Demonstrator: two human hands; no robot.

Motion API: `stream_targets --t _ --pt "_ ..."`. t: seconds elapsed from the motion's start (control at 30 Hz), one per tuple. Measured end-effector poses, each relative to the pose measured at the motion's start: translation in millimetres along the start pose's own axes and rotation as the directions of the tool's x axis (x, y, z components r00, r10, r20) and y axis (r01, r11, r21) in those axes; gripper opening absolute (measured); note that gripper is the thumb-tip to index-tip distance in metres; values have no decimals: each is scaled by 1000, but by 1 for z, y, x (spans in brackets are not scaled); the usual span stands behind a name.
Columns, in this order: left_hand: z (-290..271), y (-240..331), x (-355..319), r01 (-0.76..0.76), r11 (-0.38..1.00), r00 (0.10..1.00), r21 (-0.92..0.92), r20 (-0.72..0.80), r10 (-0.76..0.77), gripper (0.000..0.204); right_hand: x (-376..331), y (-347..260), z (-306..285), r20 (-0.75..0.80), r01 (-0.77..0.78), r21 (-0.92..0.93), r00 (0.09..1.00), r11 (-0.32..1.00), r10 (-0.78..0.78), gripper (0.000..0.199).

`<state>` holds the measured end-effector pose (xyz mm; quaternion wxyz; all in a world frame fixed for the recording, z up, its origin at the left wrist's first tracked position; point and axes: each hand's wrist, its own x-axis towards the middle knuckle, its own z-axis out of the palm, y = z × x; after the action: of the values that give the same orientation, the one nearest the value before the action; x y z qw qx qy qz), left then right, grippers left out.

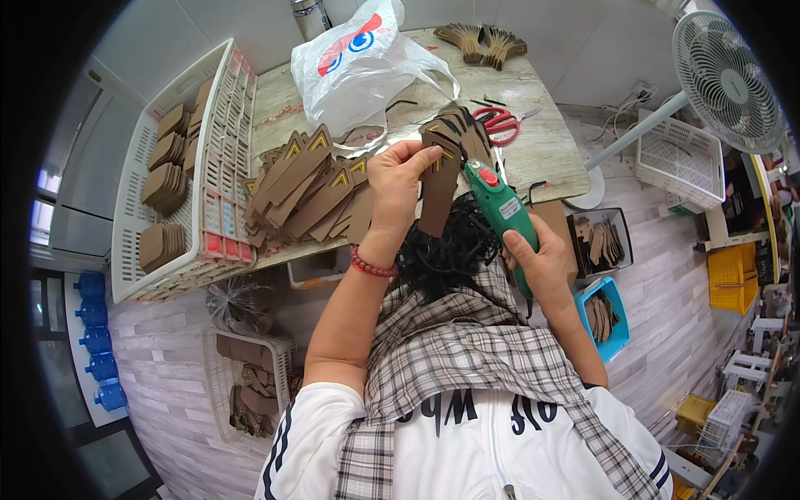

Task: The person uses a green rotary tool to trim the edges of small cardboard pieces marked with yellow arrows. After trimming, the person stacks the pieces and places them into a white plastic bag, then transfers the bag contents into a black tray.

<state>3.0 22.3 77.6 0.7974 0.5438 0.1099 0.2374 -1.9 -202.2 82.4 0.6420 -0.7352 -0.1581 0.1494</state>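
My left hand (398, 179) pinches a bunch of long brown cardboard tags (439, 179) by their pointed tops, just above the table edge. My right hand (537, 258) grips a green hand-held tool (500, 204) with a red button, its tip touching the top of the held tags. A tangle of black strings (442, 250) lies in my lap under both hands. A loose heap of the same brown tags with yellow chevron marks (308, 187) covers the table to the left of my left hand.
A white plastic basket (133, 217) with stacked tags stands at the table's left. A white plastic bag (354, 71), red scissors (500, 123) and another tag pile (483, 42) lie further back. A fan (725, 75), white crates and blue bins of tags (604, 312) are on the right.
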Motion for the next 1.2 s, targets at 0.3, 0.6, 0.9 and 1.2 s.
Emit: stream_targets --t 0.3,0.6,0.9,1.2 --pt "-6 1 8 -89 986 996 138 36 85 14 -1 -1 -1 22 6 3 1000 1000 -6 41" --pt "-3 9 5 -173 929 982 327 133 136 14 -1 -2 -1 17 37 10 999 999 -37 40" --pt "-5 11 5 -222 892 948 393 302 103 15 0 -2 -4 18 52 28 998 998 -53 39" --pt "-14 27 15 -238 834 912 497 409 16 14 1 -2 -8 1 44 51 999 998 -44 35"
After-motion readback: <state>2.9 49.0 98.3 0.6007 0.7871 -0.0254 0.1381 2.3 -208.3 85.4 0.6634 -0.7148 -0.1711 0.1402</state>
